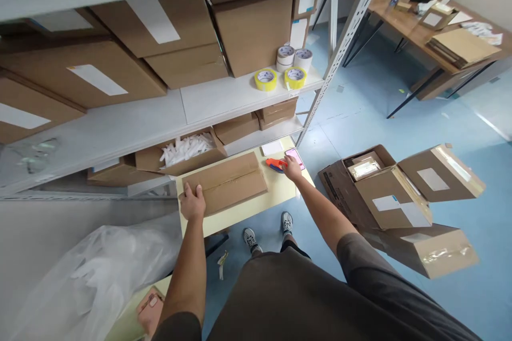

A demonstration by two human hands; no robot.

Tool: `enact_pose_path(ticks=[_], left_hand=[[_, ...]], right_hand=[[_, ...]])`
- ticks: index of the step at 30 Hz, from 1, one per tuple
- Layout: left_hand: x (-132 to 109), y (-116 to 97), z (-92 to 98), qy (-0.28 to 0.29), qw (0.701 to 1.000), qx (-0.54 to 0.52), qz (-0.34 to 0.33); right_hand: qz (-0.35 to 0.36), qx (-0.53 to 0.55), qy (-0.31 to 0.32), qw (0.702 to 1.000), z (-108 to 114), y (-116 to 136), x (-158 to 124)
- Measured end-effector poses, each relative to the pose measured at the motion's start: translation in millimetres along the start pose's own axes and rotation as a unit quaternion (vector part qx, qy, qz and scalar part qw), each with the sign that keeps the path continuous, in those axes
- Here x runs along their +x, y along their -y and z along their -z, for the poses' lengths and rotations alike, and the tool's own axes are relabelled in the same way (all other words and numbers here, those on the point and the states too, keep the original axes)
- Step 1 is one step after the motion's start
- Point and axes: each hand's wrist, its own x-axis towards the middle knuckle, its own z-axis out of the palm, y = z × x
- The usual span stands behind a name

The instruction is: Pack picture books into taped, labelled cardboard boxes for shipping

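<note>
A long, closed cardboard box (228, 181) lies flat on a pale yellow table (282, 192), a seam running along its top. My left hand (192, 202) grips the box's left end, thumb on the top and fingers at the edge. To the right of the box, my right hand (293, 169) is closed on the end of an orange-and-blue utility knife (275, 164), held low over the tabletop. Whether a blade is out cannot be made out. Just beyond that hand lies a phone (295, 157) with a lit pink screen, and near it a white card (272, 148).
A metal shelf (148, 109) behind the table bears large cartons and several tape rolls (265, 80). Below, an open box (186, 152) holds white pieces. Open cartons (394, 197) stand on the floor at right. Clear plastic wrap (116, 261) lies at left; a wooden desk (444, 53) stands at upper right.
</note>
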Motion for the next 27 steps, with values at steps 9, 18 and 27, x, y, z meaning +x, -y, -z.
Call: enact_pose_path(ticks=[9,18,27], left_hand=[[3,0,-13.6,-0.018,0.999,0.034,0.010],[-1,-2,-10.3,-0.002,1.000,0.009,0.016],[-3,3,-19.0,0.010,0.999,-0.047,-0.008]], right_hand=[[-0.040,-0.083,0.166,0.982,-69,-22,33],[-0.021,0.002,0.090,0.996,-21,15,28],[0.107,0.326,0.153,0.927,37,157,-29]])
